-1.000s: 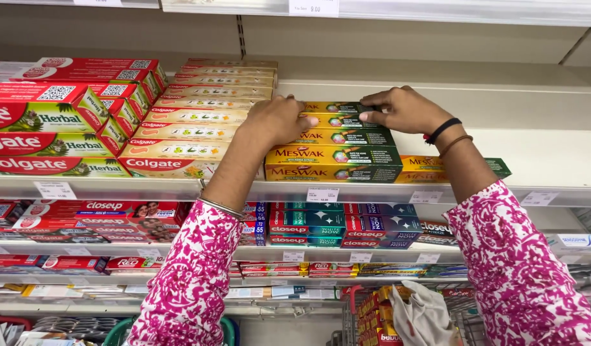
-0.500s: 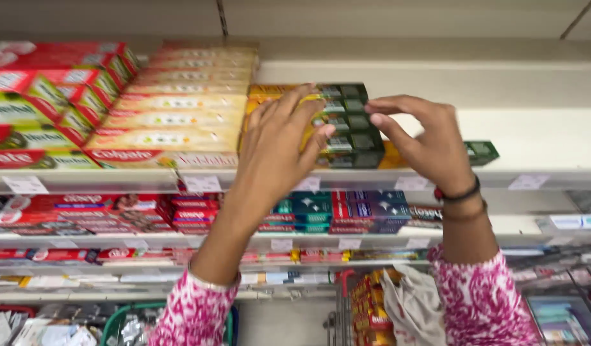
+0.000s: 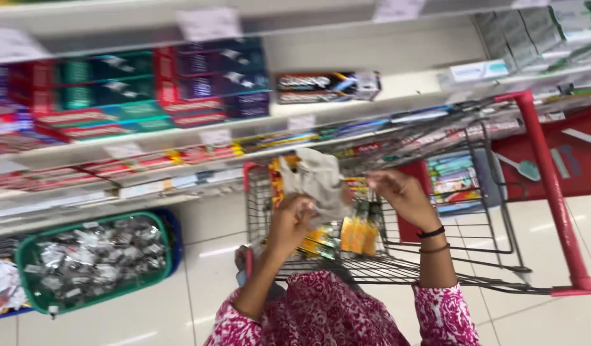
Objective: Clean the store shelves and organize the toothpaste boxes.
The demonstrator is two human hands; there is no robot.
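Down at floor level on the far left sits a green basket [image 3: 26,256] heaped with small silvery packets, and above it run shelves [image 3: 148,138] stacked with red, green and blue cartons. Further right, the left hand [image 3: 289,221] is clenched around a crumpled grey-beige bag [image 3: 318,179], which stands up over the near end of a wire shopping trolley [image 3: 475,192] with red trim. Just beside it, inside the trolley, are orange-yellow and dark green boxes [image 3: 359,227]; the right hand [image 3: 401,195] reaches over them with fingers curled, though the blur hides whether it is grasping one. Black and brown bands circle the right wrist, and both sleeves are pink and floral.
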